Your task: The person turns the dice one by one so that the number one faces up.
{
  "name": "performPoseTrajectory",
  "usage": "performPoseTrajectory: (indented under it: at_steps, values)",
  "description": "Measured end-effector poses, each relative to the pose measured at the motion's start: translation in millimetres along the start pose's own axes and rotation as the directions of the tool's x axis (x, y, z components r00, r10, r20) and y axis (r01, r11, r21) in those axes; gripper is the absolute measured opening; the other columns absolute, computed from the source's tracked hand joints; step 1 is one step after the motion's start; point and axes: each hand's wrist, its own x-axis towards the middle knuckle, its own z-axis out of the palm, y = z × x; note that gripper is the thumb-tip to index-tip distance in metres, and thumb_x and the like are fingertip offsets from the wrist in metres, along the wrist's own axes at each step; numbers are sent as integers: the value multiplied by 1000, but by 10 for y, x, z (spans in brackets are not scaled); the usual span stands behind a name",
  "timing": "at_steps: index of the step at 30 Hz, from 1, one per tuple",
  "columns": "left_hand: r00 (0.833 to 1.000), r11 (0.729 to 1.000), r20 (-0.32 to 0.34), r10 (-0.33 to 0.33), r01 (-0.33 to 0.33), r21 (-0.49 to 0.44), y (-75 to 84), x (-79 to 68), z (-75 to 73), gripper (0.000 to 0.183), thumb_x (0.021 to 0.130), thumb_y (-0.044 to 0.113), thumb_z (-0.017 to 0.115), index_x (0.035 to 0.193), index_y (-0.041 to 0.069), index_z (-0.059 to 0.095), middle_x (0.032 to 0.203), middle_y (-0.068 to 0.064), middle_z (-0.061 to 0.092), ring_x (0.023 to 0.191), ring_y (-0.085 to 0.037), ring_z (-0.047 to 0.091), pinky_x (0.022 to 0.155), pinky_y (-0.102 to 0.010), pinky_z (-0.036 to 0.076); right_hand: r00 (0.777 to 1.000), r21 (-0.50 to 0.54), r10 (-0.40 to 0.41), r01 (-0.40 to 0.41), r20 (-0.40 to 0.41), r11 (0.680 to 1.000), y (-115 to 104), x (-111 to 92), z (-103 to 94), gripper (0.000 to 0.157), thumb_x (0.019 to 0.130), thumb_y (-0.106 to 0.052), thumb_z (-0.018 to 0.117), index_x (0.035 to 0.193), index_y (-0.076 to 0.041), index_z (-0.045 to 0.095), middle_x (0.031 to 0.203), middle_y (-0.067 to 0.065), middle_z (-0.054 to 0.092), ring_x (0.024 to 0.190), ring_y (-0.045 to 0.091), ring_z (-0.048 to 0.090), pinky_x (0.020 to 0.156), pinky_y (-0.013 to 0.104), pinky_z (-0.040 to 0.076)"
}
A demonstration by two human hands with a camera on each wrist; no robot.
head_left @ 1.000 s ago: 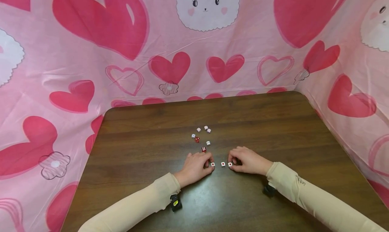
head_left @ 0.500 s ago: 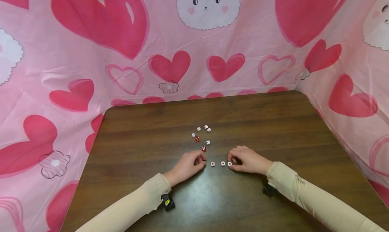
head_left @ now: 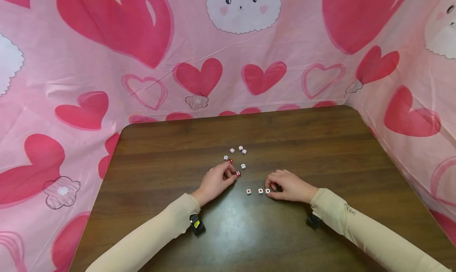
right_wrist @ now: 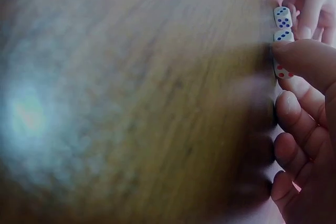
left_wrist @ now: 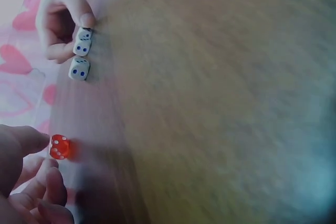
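Note:
Three white dice with a red dot on top form a row on the wooden table: a left die (head_left: 248, 191), a middle die (head_left: 260, 191) and a right die (head_left: 268, 191). My right hand (head_left: 290, 187) pinches the right die, its thumb (right_wrist: 299, 56) partly covering it in the right wrist view. Up and left of the row, my left hand (head_left: 215, 183) has thumb and forefinger tips beside a red die (head_left: 238, 174). The left wrist view shows this translucent red die (left_wrist: 60, 147) just past the thumb tip, not enclosed by the fingers.
Beyond the left hand lie a second red die (head_left: 230, 161), a white die (head_left: 243, 166) and several more white dice (head_left: 232, 150). A pink heart-patterned cloth (head_left: 199, 34) surrounds the back and sides of the brown table (head_left: 303, 141).
My left hand has let go of the row's left die and moved away up and left to the red die. The right hand has kept its pinch in place.

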Motion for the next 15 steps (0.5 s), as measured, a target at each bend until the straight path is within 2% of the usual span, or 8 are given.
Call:
performPoseTrajectory:
  at_steps: [8,15]
  values:
    - [999,997,16,-42,40,65,75,82,13,17,98,31,73,107,18,66,81,11,66,72,-8,62,65,-34,49,1000,2,3,-3,0,1000,5,8,9,19,92,-30,80,96,-26,62,80,-17,47,79,3,42,78,29,34]
    - [998,992,49,-34,27,125,68,101,36,14,95,31,75,105,22,70,81,13,64,72,-9,61,58,-32,44,1000,-2,19,-19,25,1000,24,4,20,18,93,-33,78,98,-27,62,80,-17,47,78,3,42,77,29,34]
